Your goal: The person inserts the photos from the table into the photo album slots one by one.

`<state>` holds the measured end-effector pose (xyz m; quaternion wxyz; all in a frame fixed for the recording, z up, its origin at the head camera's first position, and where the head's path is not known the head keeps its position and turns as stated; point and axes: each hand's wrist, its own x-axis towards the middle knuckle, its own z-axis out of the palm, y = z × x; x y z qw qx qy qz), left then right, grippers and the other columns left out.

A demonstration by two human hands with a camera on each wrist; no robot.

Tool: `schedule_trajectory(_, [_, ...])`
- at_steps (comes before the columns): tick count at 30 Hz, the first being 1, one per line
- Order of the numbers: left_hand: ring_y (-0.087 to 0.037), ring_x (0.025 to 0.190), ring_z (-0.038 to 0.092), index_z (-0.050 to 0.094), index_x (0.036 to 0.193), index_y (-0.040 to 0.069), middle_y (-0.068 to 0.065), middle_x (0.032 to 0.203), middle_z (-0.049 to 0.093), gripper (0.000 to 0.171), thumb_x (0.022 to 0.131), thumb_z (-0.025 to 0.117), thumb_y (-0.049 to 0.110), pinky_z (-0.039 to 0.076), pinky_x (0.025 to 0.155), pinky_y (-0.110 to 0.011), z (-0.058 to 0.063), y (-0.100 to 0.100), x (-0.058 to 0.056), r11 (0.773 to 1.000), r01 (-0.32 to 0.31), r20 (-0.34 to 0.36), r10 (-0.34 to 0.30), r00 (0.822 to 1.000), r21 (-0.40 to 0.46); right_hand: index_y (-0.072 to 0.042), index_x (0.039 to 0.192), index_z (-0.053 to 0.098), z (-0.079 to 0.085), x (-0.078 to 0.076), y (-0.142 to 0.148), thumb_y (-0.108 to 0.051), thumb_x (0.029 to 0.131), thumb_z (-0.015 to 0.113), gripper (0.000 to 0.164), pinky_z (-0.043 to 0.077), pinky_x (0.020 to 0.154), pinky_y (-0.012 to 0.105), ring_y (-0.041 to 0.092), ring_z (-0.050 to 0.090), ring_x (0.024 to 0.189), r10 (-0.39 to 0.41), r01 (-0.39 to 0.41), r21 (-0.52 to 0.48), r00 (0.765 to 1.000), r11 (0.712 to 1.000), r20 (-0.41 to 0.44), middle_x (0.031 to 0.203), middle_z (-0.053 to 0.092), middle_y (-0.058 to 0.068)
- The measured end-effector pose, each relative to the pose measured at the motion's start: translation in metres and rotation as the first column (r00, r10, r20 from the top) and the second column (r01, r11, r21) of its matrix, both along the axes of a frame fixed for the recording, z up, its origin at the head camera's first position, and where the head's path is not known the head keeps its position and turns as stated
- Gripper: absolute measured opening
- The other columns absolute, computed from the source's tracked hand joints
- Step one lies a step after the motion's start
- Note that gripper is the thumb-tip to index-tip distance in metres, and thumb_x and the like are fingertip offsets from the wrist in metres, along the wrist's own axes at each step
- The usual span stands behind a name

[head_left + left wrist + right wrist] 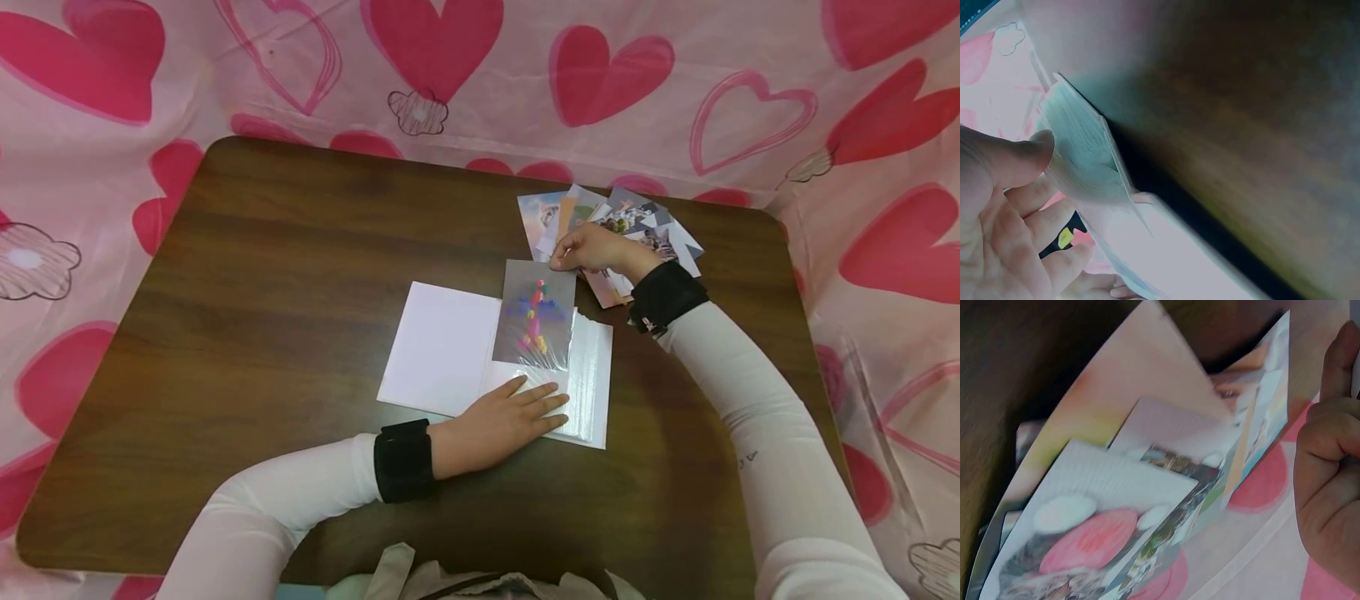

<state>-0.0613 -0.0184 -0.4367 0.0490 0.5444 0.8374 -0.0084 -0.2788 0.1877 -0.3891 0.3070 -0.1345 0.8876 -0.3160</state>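
Your right hand [596, 248] pinches the top right corner of a grey photo [534, 312], thumb and fingers closed on the edge. Gripping only the corner probably leaves the rest of the print free to lie flat. Your left hand [498, 421] is spread on the right side of the open album [442, 350], fingers straight, gripping nothing. Looks like it's there to stop the pages lifting and the book sliding. In the left wrist view, your thumb [1035, 150] is by the edge of the page stack [1082, 134], leaves slightly fanned, so some pressure there makes sense.

The photo sits upright over the upper part of the right page, top end past the album's edge. Glare streaks cross its lower end, so a clear sleeve may cover that bit; can't confirm. It shows a bright multicoloured figure.

Album's left side is a plain white cover, lying flat; the table [300, 250] supports both halves.

Loose photos [542, 218] overlap at odd angles just beyond your right hand, near the far edge. Likely put there for short reach. Black bands [405, 461] circle both wrists. Heart-print cloth [615, 75] hangs behind the table.
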Motion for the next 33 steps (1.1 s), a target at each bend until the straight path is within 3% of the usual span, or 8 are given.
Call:
schedule_trajectory(6, [-0.020, 0.143, 0.019, 0.037, 0.148, 0.020, -0.003, 0.156, 0.030, 0.050, 0.099, 0.048, 0.017, 0.028, 0.113, -0.045, 0.000, -0.002, -0.002, 1.000, 0.019, 0.016, -0.019, 1.000, 0.008, 0.008, 0.105, 0.070, 0.002, 0.007, -0.005, -0.010, 0.091, 0.062, 0.024, 0.028, 0.050, 0.027, 0.007, 0.025, 0.043, 0.056, -0.056, -0.009, 0.997, 0.998, 0.057, 0.052, 0.039, -0.008])
schedule_trajectory(13, [-0.019, 0.143, 0.016, 0.032, 0.150, 0.020, -0.004, 0.158, 0.023, 0.055, 0.098, 0.051, 0.015, 0.028, 0.113, -0.046, -0.002, -0.005, -0.004, 0.999, 0.041, 0.048, -0.041, 0.998, -0.008, 0.012, 0.102, 0.071, -0.004, 0.016, -0.011, -0.008, 0.087, 0.066, 0.025, 0.025, 0.045, 0.022, 0.002, 0.022, 0.039, 0.094, -0.089, -0.054, 0.991, 0.995, 0.098, 0.071, 0.059, -0.005])
schedule_trajectory(18, [-0.019, 0.143, 0.016, 0.031, 0.151, 0.020, -0.004, 0.159, 0.023, 0.055, 0.099, 0.049, 0.015, 0.029, 0.112, -0.045, -0.001, -0.004, -0.004, 0.998, 0.066, 0.043, -0.065, 0.997, -0.024, 0.015, 0.100, 0.070, -0.006, 0.022, -0.016, -0.003, 0.086, 0.066, 0.023, 0.025, 0.043, 0.021, 0.002, 0.023, 0.038, 0.130, -0.122, -0.069, 0.984, 0.990, 0.121, 0.059, 0.054, -0.005])
schedule_trajectory(21, [-0.019, 0.143, 0.017, 0.031, 0.151, 0.020, -0.004, 0.158, 0.023, 0.054, 0.100, 0.048, 0.016, 0.030, 0.112, -0.045, -0.001, -0.004, -0.004, 0.996, 0.081, 0.014, -0.081, 0.997, -0.022, 0.013, 0.097, 0.072, -0.005, 0.028, -0.020, -0.004, 0.085, 0.068, 0.022, 0.036, 0.051, 0.023, 0.001, 0.039, 0.046, 0.168, -0.165, -0.058, 0.985, 0.985, 0.043, 0.060, 0.063, 0.000])
schedule_trajectory(25, [-0.020, 0.143, 0.017, 0.031, 0.151, 0.021, -0.004, 0.158, 0.023, 0.060, 0.096, 0.054, 0.015, 0.032, 0.110, -0.048, -0.003, -0.006, -0.007, 0.996, 0.087, -0.006, -0.087, 0.996, -0.009, 0.007, 0.093, 0.075, -0.001, 0.035, -0.025, -0.009, 0.085, 0.069, 0.019, 0.050, 0.074, 0.036, 0.013, 0.060, 0.075, 0.210, -0.212, -0.021, 0.974, 0.977, -0.085, 0.085, 0.075, 0.015])
schedule_trajectory(29, [-0.020, 0.143, 0.016, 0.030, 0.151, 0.019, -0.004, 0.159, 0.022, 0.063, 0.094, 0.058, 0.016, 0.032, 0.110, -0.049, -0.004, -0.009, -0.008, 0.995, 0.097, -0.005, -0.097, 0.995, -0.019, 0.008, 0.096, 0.074, 0.003, 0.038, -0.031, -0.009, 0.088, 0.065, 0.020, 0.050, 0.084, 0.049, 0.029, 0.063, 0.089, 0.229, -0.229, 0.006, 0.970, 0.973, -0.079, 0.095, 0.073, 0.024])
schedule_trajectory(33, [-0.019, 0.143, 0.015, 0.031, 0.151, 0.018, -0.001, 0.159, 0.021, 0.057, 0.098, 0.052, 0.017, 0.026, 0.113, -0.046, -0.004, -0.008, -0.007, 0.995, 0.093, -0.030, -0.095, 0.995, -0.047, 0.011, 0.098, 0.073, -0.003, 0.034, -0.028, -0.006, 0.089, 0.063, 0.021, 0.049, 0.085, 0.047, 0.030, 0.062, 0.093, 0.204, -0.201, 0.067, 0.978, 0.977, -0.043, 0.101, 0.071, 0.026])
